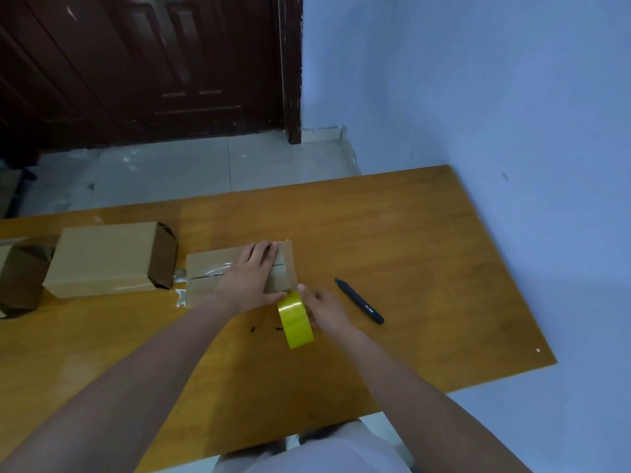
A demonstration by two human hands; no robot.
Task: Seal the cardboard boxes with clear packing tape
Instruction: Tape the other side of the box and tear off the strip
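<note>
Right hand (326, 307) grips tape roll (295, 319); left hand (251, 276) presses closed box (211, 271).

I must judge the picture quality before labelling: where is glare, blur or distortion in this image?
Head view: glare on the tape strip along the small box and on the yellow tape roll; the right hand is slightly motion-blurred; the table edges look bent by the wide lens; light is dim and bluish.

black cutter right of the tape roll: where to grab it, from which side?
Likely the middle of the black cutter, from above, fingers across its narrow width. It lies flat and diagonal on the table with bare wood on both long sides. The right hand, holding the tape roll, is nearest.
</note>
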